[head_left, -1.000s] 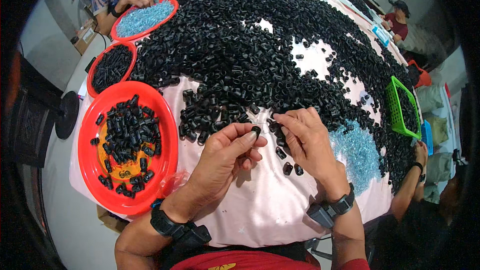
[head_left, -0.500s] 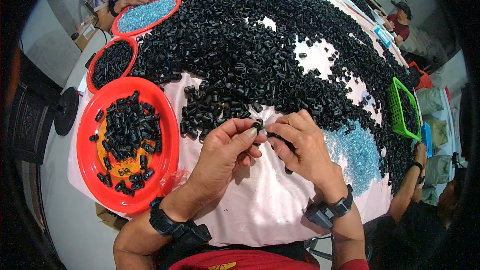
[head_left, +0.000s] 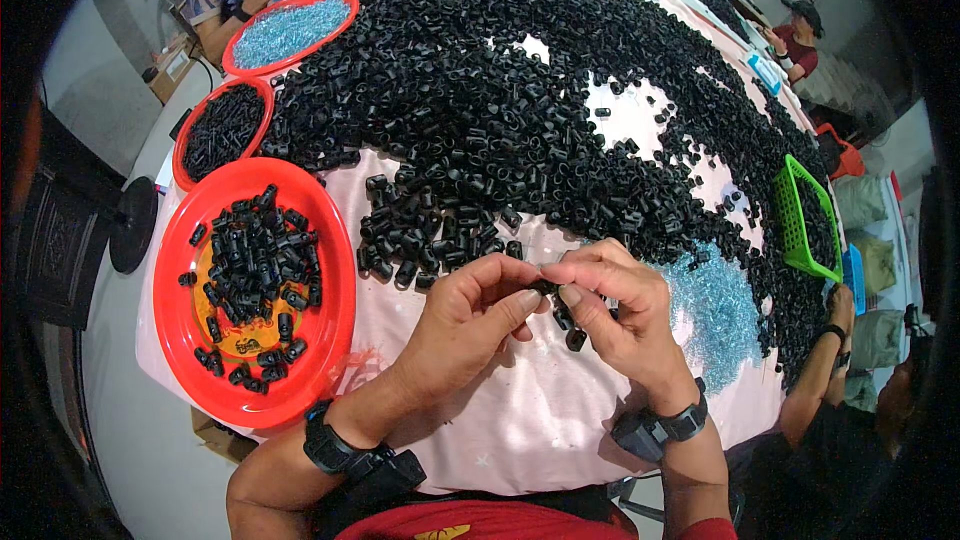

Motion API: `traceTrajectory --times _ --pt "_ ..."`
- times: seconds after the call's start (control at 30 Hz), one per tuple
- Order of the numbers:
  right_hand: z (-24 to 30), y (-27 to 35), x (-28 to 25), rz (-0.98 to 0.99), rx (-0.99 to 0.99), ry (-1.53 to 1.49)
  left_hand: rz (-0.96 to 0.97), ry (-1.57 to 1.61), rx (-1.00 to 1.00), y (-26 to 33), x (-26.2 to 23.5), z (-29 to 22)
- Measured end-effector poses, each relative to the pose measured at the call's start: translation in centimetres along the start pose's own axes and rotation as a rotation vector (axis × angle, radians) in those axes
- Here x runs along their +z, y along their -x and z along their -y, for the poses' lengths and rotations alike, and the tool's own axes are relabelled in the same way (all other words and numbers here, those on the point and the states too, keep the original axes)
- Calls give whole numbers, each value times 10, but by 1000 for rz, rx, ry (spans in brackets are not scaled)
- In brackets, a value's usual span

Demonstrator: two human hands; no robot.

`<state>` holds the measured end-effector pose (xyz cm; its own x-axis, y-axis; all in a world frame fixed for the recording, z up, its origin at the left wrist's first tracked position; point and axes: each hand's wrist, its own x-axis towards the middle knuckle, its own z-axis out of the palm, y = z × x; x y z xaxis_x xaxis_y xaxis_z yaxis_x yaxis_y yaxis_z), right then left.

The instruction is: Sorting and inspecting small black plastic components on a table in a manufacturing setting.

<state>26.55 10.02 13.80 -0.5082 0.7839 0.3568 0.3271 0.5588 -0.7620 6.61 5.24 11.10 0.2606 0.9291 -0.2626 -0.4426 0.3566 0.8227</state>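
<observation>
In front of me, my left hand (head_left: 468,318) and my right hand (head_left: 622,312) meet, fingertips nearly touching. Both are closed in a pinch on a small black plastic part (head_left: 546,287), mostly covered by the fingers. Another black piece (head_left: 575,340) shows just below the right fingers; whether it lies on the cloth or is held, I cannot tell. Beyond my hands spreads a big heap of short black plastic tubes (head_left: 470,130). Left of my left hand, a red oval tray (head_left: 335,340) bears a pile of black assembled-looking pieces (head_left: 255,260).
Small clear-blue pieces (head_left: 715,315) lie heaped right of my right hand. At the left stand a red dish (head_left: 268,105) of thin black parts and a red dish (head_left: 352,12) of clear-blue pieces. A green basket (head_left: 790,240) sits at the right edge. Other people work around the table.
My hands have come together, the right one shifting slightly right and down. The black part that showed upright at my left fingertips is now mostly covered between both hands.
</observation>
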Motion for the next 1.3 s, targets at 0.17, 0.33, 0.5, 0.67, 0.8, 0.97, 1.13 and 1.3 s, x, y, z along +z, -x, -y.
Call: traceTrajectory --times 0.17,0.33,0.5,0.67,0.8,0.97,1.13,1.3 --pt "9 4 0 -34 277 -136 13 -107 67 -1 -1 4" --pt "-2 3 -5 24 -22 15 -28 -123 47 3 5 3" --pt "1 3 -6 40 -49 39 -27 -270 118 3 5 3" --pt "4 5 -6 56 -42 36 -65 -466 225 7 7 1" --pt "4 7 -6 67 -22 33 -63 -478 261 6 7 8" --pt "5 11 -5 60 206 -101 -97 -635 364 6 12 10" --pt "3 10 -6 84 164 -70 -108 -693 451 5 11 15" --pt "5 6 1 31 3 94 -151 -424 214 2 18 15"
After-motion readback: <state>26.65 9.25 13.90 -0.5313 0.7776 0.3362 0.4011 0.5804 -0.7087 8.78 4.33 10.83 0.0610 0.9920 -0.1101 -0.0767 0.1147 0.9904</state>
